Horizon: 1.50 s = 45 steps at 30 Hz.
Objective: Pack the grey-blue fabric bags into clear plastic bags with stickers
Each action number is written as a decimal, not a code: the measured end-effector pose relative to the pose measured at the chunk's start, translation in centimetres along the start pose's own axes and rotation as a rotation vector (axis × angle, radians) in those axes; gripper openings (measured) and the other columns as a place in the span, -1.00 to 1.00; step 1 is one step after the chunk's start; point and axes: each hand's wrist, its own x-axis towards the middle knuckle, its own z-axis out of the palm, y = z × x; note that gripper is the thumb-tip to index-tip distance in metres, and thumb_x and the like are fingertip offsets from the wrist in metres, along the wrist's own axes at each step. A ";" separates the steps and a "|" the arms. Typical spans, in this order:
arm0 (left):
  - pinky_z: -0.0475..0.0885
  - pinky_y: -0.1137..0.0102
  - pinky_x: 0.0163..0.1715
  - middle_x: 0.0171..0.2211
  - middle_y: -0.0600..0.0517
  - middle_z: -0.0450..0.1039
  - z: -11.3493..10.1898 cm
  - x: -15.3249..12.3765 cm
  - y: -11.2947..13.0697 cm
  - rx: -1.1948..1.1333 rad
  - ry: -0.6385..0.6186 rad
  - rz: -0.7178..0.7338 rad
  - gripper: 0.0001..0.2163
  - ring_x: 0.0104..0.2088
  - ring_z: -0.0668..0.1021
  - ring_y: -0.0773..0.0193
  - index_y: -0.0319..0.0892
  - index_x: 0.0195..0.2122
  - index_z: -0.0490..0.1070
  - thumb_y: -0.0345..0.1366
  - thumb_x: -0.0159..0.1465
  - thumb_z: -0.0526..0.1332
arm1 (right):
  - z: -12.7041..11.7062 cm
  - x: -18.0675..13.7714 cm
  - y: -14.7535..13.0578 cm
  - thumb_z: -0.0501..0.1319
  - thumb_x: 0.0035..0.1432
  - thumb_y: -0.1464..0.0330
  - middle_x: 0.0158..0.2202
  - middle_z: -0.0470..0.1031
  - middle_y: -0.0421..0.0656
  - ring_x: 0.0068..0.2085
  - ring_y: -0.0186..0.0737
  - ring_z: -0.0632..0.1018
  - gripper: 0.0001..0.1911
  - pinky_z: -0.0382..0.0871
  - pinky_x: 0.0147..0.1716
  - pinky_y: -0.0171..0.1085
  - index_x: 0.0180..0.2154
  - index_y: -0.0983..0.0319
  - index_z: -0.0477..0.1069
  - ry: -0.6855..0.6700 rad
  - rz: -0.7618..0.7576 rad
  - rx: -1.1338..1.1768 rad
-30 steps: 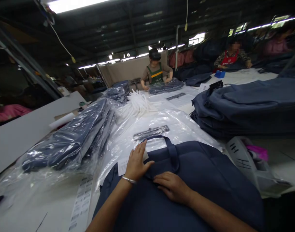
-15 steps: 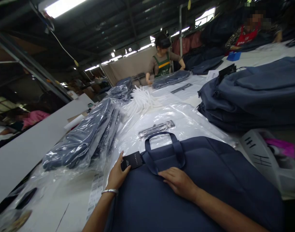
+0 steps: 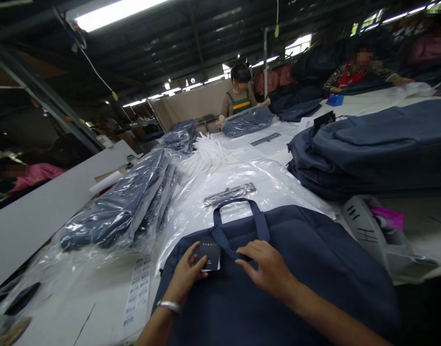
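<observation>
A navy blue bag (image 3: pixel 314 269) lies flat in front of me with its twin handles toward the far side. My left hand (image 3: pixel 184 278) pinches a dark hang tag (image 3: pixel 210 253) with pale lettering, over the bag's upper left part. Close by on the right, my right hand (image 3: pixel 269 269) has its thumb and fingers closed about the near handle (image 3: pixel 220 236); part of that strap is hidden by the fingers. The far handle (image 3: pixel 234 201) stands up in a loop beyond the bag's top edge.
Clear plastic bags (image 3: pixel 278 180) lie beyond the navy bag, with white strips (image 3: pixel 209 151) on them. Plastic-wrapped bags (image 3: pixel 108 211) are stacked left, unwrapped navy bags (image 3: pixel 379 149) right. A grey bin (image 3: pixel 360 226) stands at right. Co-workers stand across the table (image 3: pixel 105 283).
The hang tag has moved right and nearer, onto the bag, with my left hand. My right hand has turned slightly, its fingers lifted a little at the handle.
</observation>
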 end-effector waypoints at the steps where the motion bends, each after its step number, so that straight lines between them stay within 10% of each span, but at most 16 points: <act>1: 0.57 0.34 -0.31 -0.01 -0.14 0.46 1.2 -0.7 -0.6 -0.133 -0.022 -0.047 -0.32 -0.14 0.59 0.15 -0.08 0.26 0.06 -0.13 0.16 0.30 | 0.2 0.1 -0.5 0.22 0.26 0.31 -0.27 0.55 -0.12 -0.23 -0.18 0.50 -0.85 0.30 -0.16 -0.19 -0.15 0.19 0.48 -0.018 0.004 0.023; 5: 0.58 0.32 -0.38 -0.18 -0.08 0.47 4.6 -1.6 -2.7 -0.172 0.047 -0.023 -0.23 -0.34 0.63 0.20 -0.12 0.26 -0.05 -0.12 0.11 0.33 | 2.3 -1.3 -1.1 0.21 0.22 0.39 -0.28 0.52 -0.12 -0.20 -0.12 0.48 -0.86 0.34 -0.14 -0.13 -0.17 0.18 0.48 -0.205 -0.018 -0.055; 9: 0.56 0.28 -0.44 -0.14 -0.09 0.46 4.1 -1.7 -3.2 0.329 0.171 0.156 -0.38 -0.44 0.61 0.21 -0.13 0.26 0.06 -0.10 0.21 0.20 | 4.5 -4.2 0.2 0.20 0.17 0.49 -0.10 0.51 -0.02 -0.07 -0.01 0.47 -0.66 0.33 0.05 0.01 0.00 0.24 0.43 -0.287 -0.029 -0.183; 14: 0.45 0.13 0.04 0.21 -0.15 0.29 4.1 -3.2 -1.5 0.899 0.349 0.516 -0.57 0.15 0.43 0.01 -0.07 0.24 0.21 -0.22 0.34 0.05 | 5.7 -5.2 1.3 0.17 0.20 0.48 0.08 0.45 0.04 0.06 0.03 0.45 -0.52 0.19 0.22 0.12 0.16 0.30 0.31 -0.311 -0.082 -0.201; 20: 0.22 0.02 0.26 0.34 -0.07 0.10 8.4 -3.7 -3.3 0.950 -0.047 0.742 -0.53 0.34 0.15 0.06 -0.05 0.31 0.10 -0.14 0.39 -0.02 | 3.1 -6.8 0.2 0.15 0.22 0.46 0.12 0.42 0.06 0.16 0.03 0.39 -0.64 0.20 0.23 0.06 0.06 0.27 0.42 -0.212 0.022 -0.024; 23: 0.20 -0.02 0.26 0.38 -0.06 -0.01 9.3 -3.3 -5.0 0.976 -0.081 0.726 -0.50 0.36 0.05 0.02 -0.02 0.32 0.08 -0.08 0.37 0.00 | -0.1 -10.8 -0.2 0.09 0.31 0.28 -0.19 0.58 -0.04 -0.13 -0.13 0.56 -0.73 0.44 -0.08 -0.21 -0.20 0.21 0.55 -0.255 0.207 0.243; 27: 0.19 -0.02 0.27 0.38 -0.06 -0.01 9.3 -2.8 -5.7 0.978 -0.037 0.753 -0.50 0.37 0.04 0.02 -0.02 0.32 0.10 -0.09 0.37 0.00 | -2.0 -17.5 0.6 -0.08 0.27 -0.11 -0.69 0.35 -0.16 -0.61 -0.32 0.41 -0.25 0.35 -0.49 -0.32 -0.64 0.25 0.48 -0.382 0.733 0.475; 32: 0.19 -0.02 0.27 0.37 -0.05 0.02 9.3 -2.4 -5.8 0.963 -0.024 0.780 -0.51 0.36 0.07 0.01 0.00 0.30 0.14 -0.08 0.36 0.02 | 0.2 -21.1 1.8 0.11 0.04 -0.25 -0.49 0.55 -0.08 -0.41 -0.12 0.59 -0.31 0.48 -0.35 -0.20 -0.34 0.24 0.58 -0.108 1.246 0.913; 39: 0.15 -0.04 0.27 0.36 -0.10 0.05 9.1 -1.9 -5.5 0.950 -0.072 0.730 -0.50 0.36 0.06 -0.02 -0.03 0.28 0.19 -0.03 0.35 0.01 | 3.6 -18.0 1.0 0.23 0.16 0.05 -0.01 0.56 -0.05 0.06 -0.04 0.53 -0.51 0.41 0.07 -0.03 0.03 0.19 0.44 0.251 1.041 1.418; 45: 0.08 -0.06 0.28 0.37 -0.13 0.02 8.8 -1.3 -4.4 0.885 -0.140 0.627 -0.45 0.37 0.04 -0.05 -0.05 0.27 0.21 0.05 0.31 0.04 | 4.1 -16.5 0.1 0.21 0.17 0.09 -0.02 0.57 -0.11 0.15 0.04 0.46 -0.60 0.44 0.06 0.06 0.00 0.09 0.49 0.172 0.894 1.405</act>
